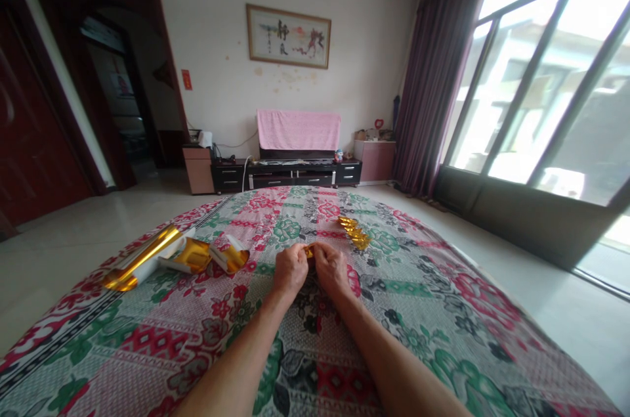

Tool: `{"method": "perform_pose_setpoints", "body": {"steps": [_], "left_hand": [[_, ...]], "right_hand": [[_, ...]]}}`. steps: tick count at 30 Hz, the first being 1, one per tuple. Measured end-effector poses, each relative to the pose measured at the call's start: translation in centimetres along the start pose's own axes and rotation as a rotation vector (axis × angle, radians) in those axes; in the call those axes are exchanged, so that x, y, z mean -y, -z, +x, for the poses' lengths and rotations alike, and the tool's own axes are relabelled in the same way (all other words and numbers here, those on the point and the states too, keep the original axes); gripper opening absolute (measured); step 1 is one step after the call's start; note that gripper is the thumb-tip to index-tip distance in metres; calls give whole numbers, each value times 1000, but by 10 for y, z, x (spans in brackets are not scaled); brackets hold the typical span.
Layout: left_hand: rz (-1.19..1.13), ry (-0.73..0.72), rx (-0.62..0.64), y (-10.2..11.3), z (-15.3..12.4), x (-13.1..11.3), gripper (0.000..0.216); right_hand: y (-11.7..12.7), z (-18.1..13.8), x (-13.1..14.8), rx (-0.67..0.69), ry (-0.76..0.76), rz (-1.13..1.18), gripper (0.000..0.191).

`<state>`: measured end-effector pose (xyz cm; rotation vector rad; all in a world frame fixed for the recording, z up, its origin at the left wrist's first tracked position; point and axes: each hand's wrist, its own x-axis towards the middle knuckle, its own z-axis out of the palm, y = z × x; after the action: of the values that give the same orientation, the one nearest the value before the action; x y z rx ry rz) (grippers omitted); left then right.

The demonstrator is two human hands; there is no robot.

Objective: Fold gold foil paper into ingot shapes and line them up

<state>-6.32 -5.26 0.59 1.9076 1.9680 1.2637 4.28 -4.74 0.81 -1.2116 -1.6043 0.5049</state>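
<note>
A small piece of gold paper (310,251) is between the person's two hands, just above or on the middle of the worktop (418,292); which of these, I cannot tell. The left hand (291,267) is closed with its fingertips pinched on the paper's left side, and the right hand (329,266) grips it from the right. The fingers hide most of the paper, so its shape cannot be made out.

Near the right hand, a little farther from the person, lies a row of folded gold pieces (354,233), close together. Well to the left lie curled gold sheets (147,259) with white backs. A flowered cloth (216,345) in red, green and grey covers the worktop. Beyond stands a low black cabinet (230,178), with a pink cloth (298,129) hanging above it and a framed picture (289,36) on the wall.
</note>
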Motion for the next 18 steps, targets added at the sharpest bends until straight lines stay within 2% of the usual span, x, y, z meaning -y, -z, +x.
{"method": "perform_pose_setpoints", "body": {"steps": [11, 18], "left_hand": [[-21, -2, 21, -1, 2, 1, 32], [-266, 117, 127, 5, 10, 8, 32]], "right_hand": [[0, -1, 2, 6, -14, -54, 34], [0, 2, -1, -14, -57, 8, 37]]}}
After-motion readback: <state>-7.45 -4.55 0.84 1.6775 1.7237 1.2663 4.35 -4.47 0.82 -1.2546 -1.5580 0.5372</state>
